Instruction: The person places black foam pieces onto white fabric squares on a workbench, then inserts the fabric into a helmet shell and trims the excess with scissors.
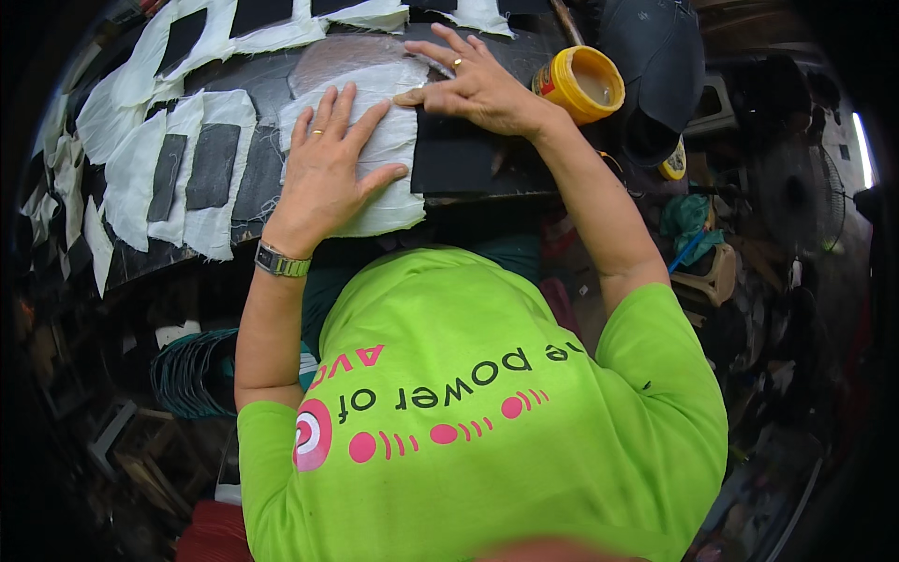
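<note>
My left hand [325, 178] lies flat on a piece of thin white cloth [391, 201], fingers spread and pressing on it. At the cloth's upper right edge is my right hand [482, 92], with its fingers apart. One of its fingertips touches the cloth near the corner, and I see nothing held in that hand. A black rectangular piece [456, 157] sits beside the cloth's right edge, below my right hand. Beyond my fingers, a translucent brownish patch [342, 58] shows on the dark work table [272, 80].
White cloth pieces bearing dark rectangles [213, 167] overlap on the left. A yellow tub [559, 86] of pale paste stands right of my right hand, near a wooden handle [567, 23] and a black curved object [651, 70]. A fan [803, 201] stands farther right.
</note>
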`<state>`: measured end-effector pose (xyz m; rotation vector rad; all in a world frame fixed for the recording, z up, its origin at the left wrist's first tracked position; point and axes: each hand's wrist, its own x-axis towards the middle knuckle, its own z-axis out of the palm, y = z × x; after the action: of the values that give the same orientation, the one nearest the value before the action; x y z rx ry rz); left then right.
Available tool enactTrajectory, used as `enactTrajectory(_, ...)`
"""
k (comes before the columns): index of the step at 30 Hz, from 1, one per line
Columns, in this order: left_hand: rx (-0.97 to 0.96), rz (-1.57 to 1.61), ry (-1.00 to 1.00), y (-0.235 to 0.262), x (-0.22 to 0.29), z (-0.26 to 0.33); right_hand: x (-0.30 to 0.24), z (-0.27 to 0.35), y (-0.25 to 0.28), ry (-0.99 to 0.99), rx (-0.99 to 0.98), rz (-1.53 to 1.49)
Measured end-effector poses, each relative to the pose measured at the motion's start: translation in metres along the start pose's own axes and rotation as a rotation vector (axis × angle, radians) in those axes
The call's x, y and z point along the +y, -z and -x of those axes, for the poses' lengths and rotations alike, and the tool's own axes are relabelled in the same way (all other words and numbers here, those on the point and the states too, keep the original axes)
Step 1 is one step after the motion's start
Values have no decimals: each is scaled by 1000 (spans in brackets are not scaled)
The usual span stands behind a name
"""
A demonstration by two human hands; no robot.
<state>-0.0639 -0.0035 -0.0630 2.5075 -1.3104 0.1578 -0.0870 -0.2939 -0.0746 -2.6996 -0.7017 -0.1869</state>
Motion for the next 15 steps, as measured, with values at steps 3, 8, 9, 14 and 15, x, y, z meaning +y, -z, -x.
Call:
enactTrajectory(3,35,31,-14,7,-5,-6,-10,-9,3,-161,156,-425)
enactTrajectory(8,-20,261,94,13,-32,-39,-30,15,56,-186,384,-577)
enactTrajectory(9,141,290,60,7,-32,-47,-32,23,70,-181,454,-493)
enactTrajectory(14,186,203,86,-6,-35,-77,-31,71,125,-515,250,553)
enactTrajectory(15,119,239,146,-5,-34,-81,-30,76,124,-620,96,668)
